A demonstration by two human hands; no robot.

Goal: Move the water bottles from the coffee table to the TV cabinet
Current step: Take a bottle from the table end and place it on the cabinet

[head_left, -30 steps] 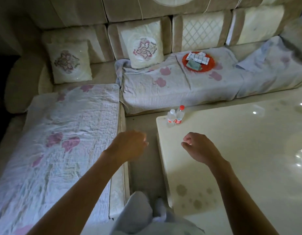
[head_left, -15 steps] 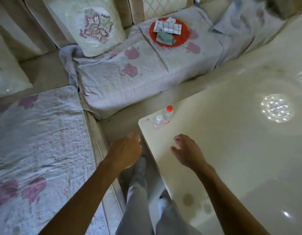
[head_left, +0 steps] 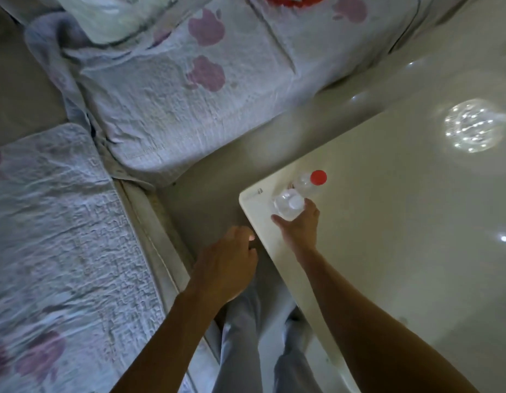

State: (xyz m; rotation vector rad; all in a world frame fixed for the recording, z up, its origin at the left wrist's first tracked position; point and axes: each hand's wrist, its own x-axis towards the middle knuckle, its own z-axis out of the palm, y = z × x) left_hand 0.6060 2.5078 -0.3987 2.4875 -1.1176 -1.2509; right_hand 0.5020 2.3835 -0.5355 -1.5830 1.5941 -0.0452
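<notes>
Glossy cream coffee table [head_left: 388, 222] filling the right half, mirroring a round cluster of ceiling lights [head_left: 474, 125] far right. Beige floor [head_left: 214, 180] between table and sofa. L-shaped sofa [head_left: 166, 89] across the far and left sides, draped in pale quilted covers with pink flower patches; edge of a cushion [head_left: 112, 18] at the far left, sliver of something red [head_left: 291, 0] at the far edge. Pale trouser legs [head_left: 240, 336] low in the middle.

Two water bottles upright at the table's far-left corner, touching or just beside each other: white-capped bottle [head_left: 289, 207] nearer, red-capped bottle [head_left: 311, 182] just beyond it to the right. No label text or brand readable from above.

Right hand [head_left: 300, 225] wrapped around the white-capped bottle, thumb on its left side, fingers curling round the right. Left hand [head_left: 226, 265] above the floor just left of the table edge, fingers loosely curled, holding nothing, well clear of both bottles.
</notes>
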